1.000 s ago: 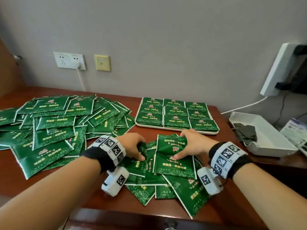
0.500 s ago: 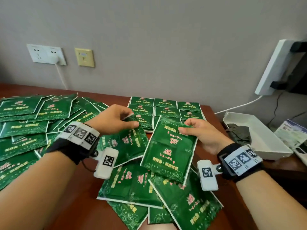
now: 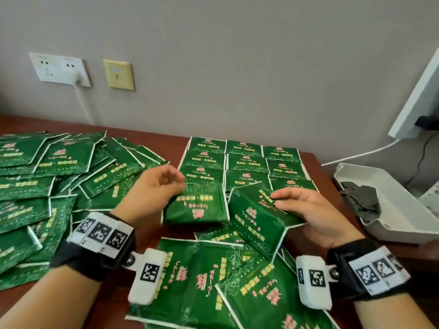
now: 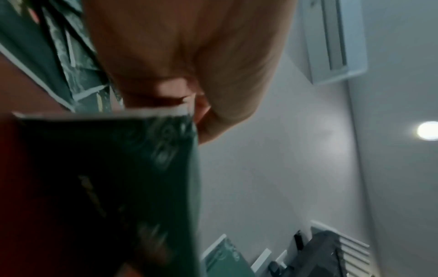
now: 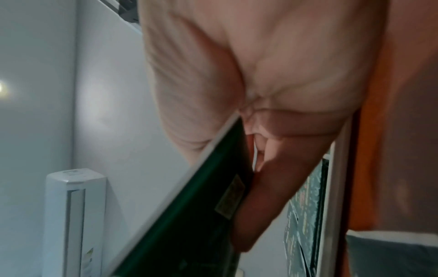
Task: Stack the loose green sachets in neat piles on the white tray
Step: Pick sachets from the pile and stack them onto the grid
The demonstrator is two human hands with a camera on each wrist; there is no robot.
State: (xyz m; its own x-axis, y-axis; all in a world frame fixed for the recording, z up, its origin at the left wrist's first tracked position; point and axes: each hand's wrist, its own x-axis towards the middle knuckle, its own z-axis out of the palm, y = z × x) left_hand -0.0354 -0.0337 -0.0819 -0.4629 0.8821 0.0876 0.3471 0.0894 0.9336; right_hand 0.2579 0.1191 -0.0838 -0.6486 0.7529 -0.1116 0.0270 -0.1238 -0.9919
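Carry step: left hand [image 3: 152,186] pinching one sachet [image 3: 197,207], right hand [image 3: 308,210] pinching another [image 3: 256,219], both aloft just short of white tray [image 3: 187,148]. Next, likely: lay each square on pile.

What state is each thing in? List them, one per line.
Left hand: pinching a sachet, lifted.
Right hand: gripping another sachet, tilted.
Tray piles: neat rows.
Loose sachets: scattered, overlapping.
Wall plug: plugged in.
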